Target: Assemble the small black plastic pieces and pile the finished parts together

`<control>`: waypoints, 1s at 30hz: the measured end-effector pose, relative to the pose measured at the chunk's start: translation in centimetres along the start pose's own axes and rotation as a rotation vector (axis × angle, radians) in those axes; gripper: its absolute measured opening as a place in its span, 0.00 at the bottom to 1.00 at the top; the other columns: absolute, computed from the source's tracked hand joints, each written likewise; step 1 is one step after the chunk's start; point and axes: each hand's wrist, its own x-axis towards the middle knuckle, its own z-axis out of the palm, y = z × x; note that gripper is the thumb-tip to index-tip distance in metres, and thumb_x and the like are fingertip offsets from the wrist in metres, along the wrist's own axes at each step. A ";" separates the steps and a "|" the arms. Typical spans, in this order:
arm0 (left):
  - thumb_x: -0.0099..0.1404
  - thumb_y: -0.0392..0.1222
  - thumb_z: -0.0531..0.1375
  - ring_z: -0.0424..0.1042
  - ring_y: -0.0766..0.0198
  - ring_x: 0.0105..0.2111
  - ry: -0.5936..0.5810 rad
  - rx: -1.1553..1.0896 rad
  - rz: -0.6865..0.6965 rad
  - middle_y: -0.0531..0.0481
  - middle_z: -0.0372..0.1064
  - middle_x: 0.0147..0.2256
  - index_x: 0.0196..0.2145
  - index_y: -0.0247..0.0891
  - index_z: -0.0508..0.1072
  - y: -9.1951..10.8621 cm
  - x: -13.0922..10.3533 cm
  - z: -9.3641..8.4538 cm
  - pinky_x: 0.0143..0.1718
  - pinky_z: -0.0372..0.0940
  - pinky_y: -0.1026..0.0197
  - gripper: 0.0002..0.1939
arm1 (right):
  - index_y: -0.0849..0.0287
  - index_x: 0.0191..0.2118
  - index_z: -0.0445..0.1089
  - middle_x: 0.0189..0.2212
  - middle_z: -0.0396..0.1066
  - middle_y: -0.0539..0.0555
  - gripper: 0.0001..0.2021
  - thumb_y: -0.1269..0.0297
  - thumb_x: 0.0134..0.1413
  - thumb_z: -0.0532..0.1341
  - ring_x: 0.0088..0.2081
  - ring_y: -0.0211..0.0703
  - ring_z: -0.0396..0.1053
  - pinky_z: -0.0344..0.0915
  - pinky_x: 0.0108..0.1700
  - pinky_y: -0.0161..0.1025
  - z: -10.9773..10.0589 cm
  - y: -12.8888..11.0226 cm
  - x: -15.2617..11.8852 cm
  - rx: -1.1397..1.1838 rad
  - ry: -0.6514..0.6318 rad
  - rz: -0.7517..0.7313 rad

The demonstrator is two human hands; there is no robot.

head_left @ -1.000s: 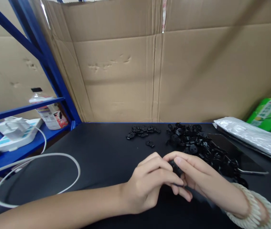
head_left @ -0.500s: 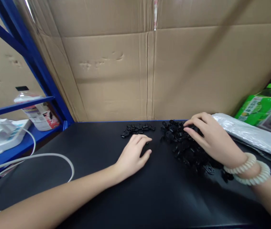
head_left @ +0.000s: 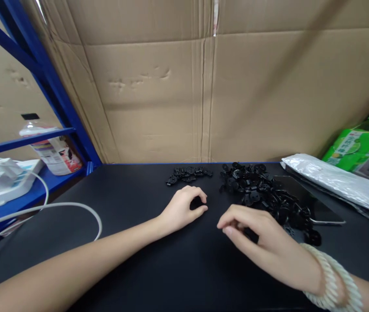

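Observation:
My left hand (head_left: 184, 208) rests low over the black tabletop, fingers curled and a small gap between thumb and index fingertip; nothing shows in that gap. Just beyond it lies a small cluster of black plastic parts (head_left: 189, 174). My right hand (head_left: 265, 247), with pale coiled bands on the wrist, hovers in front of a larger heap of black plastic parts (head_left: 252, 184). Its thumb and index finger are pinched together, pointing toward my left hand. Whatever may be between those fingertips is too small or dark to make out. Several parts in the heap look round and flat with holes.
Cardboard (head_left: 151, 99) stands upright behind the black table (head_left: 132, 190). To the right lie a silvery plastic package (head_left: 337, 182) and a green-labelled bottle (head_left: 350, 145). A white cable (head_left: 86, 208) loops at left, near a power strip (head_left: 24, 182) and a bottle (head_left: 54, 149) on the blue rack.
My right hand has come off the heap toward me and slightly left, its fingers closing into a pinch. My left hand's thumb and index finger have drawn nearer each other.

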 end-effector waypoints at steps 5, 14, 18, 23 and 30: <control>0.53 0.25 0.60 0.69 0.57 0.45 0.041 -0.014 0.046 0.46 0.72 0.44 0.43 0.37 0.70 0.1 -0.3 -0.2 0.48 0.64 0.55 0.18 | 0.58 0.34 0.68 0.26 0.67 0.48 0.07 0.68 0.59 0.53 0.27 0.35 0.63 0.60 0.30 0.33 1.1 0.3 0.1 0.085 -0.105 0.103; 0.62 0.35 0.62 0.72 0.60 0.38 0.090 -0.055 0.167 0.47 0.74 0.37 0.36 0.38 0.77 0.4 -0.5 0.0 0.42 0.68 0.58 0.05 | 0.59 0.31 0.61 0.25 0.65 0.48 0.03 0.67 0.56 0.54 0.23 0.32 0.61 0.58 0.24 0.31 1.8 1.0 0.6 0.577 -0.199 0.334; 0.60 0.36 0.65 0.72 0.62 0.37 0.212 -0.221 0.213 0.47 0.73 0.37 0.38 0.38 0.75 2.2 -1.3 -0.5 0.39 0.69 0.61 0.07 | 0.57 0.37 0.55 0.28 0.65 0.47 0.10 0.60 0.55 0.57 0.24 0.35 0.66 0.66 0.25 0.36 1.8 1.8 1.0 0.925 -0.149 0.441; 0.57 0.33 0.67 0.73 0.64 0.34 0.195 -0.454 0.212 0.47 0.71 0.36 0.37 0.36 0.75 4.2 -2.2 -0.2 0.34 0.71 0.64 0.09 | 0.59 0.45 0.59 0.32 0.64 0.50 0.15 0.56 0.56 0.58 0.31 0.41 0.71 0.69 0.33 0.43 1.5 1.9 1.3 1.155 -0.186 0.440; 0.53 0.35 0.69 0.71 0.65 0.29 0.126 -0.504 0.136 0.47 0.71 0.35 0.35 0.35 0.74 4.6 -2.4 0.3 0.31 0.69 0.64 0.11 | 0.61 0.39 0.65 0.34 0.66 0.53 0.09 0.63 0.54 0.59 0.32 0.40 0.70 0.66 0.37 0.42 1.4 1.9 1.6 1.231 -0.231 0.372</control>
